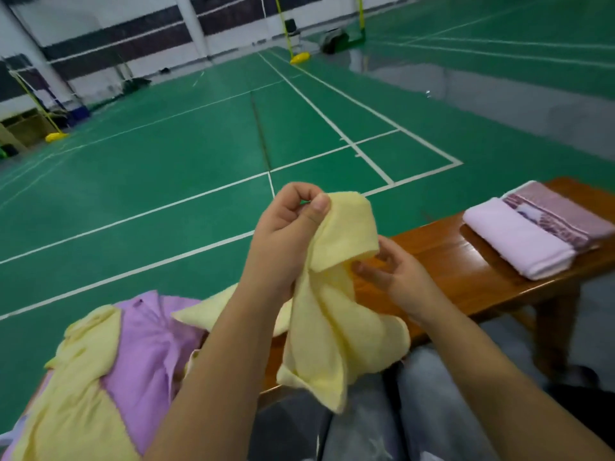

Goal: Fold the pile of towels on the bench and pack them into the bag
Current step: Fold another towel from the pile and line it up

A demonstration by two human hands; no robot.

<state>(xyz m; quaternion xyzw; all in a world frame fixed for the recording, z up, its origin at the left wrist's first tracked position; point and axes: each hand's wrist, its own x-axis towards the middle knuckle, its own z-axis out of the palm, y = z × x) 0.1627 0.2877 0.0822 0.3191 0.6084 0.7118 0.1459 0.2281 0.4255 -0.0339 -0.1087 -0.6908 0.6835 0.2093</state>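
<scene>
Between my hands and the folded towels at the far right, the counter lies bare, so I could pass there. On my left the heap of loose towels blocks the seat, perhaps covering its whole width. Open court floor ahead.

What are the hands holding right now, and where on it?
A yellow towel. The left hand pinches its top edge near a corner; the right hand grips a fold a little lower, with the rest hanging crumpled.
</scene>
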